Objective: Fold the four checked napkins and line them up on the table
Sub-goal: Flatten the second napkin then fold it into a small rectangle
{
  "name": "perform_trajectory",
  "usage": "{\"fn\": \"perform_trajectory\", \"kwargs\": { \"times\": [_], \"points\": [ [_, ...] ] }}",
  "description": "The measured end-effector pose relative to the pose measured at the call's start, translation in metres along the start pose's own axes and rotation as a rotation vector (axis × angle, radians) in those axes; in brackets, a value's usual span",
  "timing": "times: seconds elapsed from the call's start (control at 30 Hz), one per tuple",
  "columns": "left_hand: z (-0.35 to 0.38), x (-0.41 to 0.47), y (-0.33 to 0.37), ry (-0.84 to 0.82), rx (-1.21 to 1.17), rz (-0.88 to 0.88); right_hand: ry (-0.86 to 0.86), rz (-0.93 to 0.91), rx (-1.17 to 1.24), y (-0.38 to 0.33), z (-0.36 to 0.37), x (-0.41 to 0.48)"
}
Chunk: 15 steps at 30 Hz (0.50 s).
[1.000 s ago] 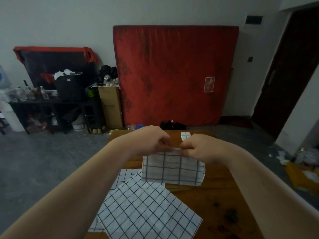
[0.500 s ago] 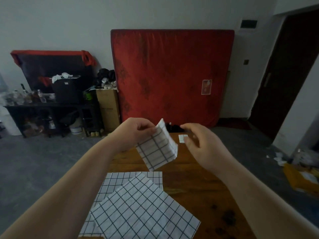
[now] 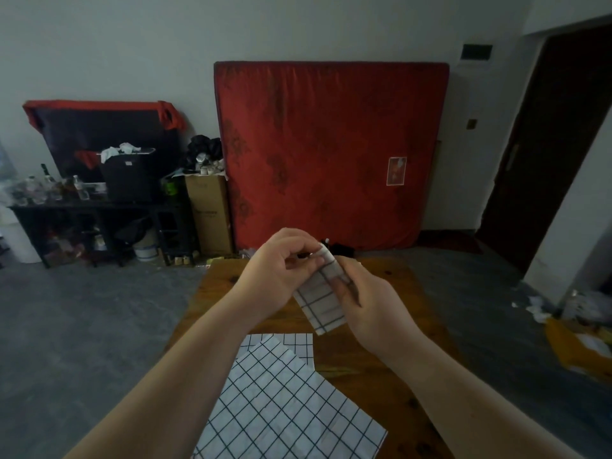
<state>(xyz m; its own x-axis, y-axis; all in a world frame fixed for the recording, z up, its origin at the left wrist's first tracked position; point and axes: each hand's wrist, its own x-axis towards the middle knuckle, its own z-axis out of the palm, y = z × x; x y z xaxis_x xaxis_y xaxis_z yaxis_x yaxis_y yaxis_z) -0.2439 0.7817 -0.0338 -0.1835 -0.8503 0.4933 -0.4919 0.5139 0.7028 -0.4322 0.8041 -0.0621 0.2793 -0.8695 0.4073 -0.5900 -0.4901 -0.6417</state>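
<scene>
Nearest, flat on the wooden table (image 3: 381,385): top flat napkin (image 3: 284,412) lies skewed over lower flat napkin (image 3: 291,342), both unfolded and below the hands. Above them, off the table, the folded napkin (image 3: 323,303) is a narrow strip with its long axis running steeply from its far top end down toward me. Left hand (image 3: 278,276) pinches the top end and right hand (image 3: 374,303) grips the right long edge, so I'd guess set-down goes to bare wood beyond, short of the red mattress (image 3: 331,154).
</scene>
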Motion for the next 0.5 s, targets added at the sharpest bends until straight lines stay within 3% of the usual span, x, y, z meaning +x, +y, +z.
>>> {"fn": "perform_trajectory", "kwargs": {
  "times": [0.23,0.33,0.5],
  "points": [
    [-0.008,0.0,0.0,-0.075,-0.042,-0.121,-0.11,0.078,0.098,0.003,-0.006,0.004],
    [-0.014,-0.001,-0.005,-0.155,0.012,-0.179,-0.071,0.121,0.189,0.006,-0.011,0.005],
    [-0.013,-0.008,-0.009,-0.056,-0.036,-0.218,-0.026,0.17,0.31,0.01,-0.016,0.003]
  ]
}}
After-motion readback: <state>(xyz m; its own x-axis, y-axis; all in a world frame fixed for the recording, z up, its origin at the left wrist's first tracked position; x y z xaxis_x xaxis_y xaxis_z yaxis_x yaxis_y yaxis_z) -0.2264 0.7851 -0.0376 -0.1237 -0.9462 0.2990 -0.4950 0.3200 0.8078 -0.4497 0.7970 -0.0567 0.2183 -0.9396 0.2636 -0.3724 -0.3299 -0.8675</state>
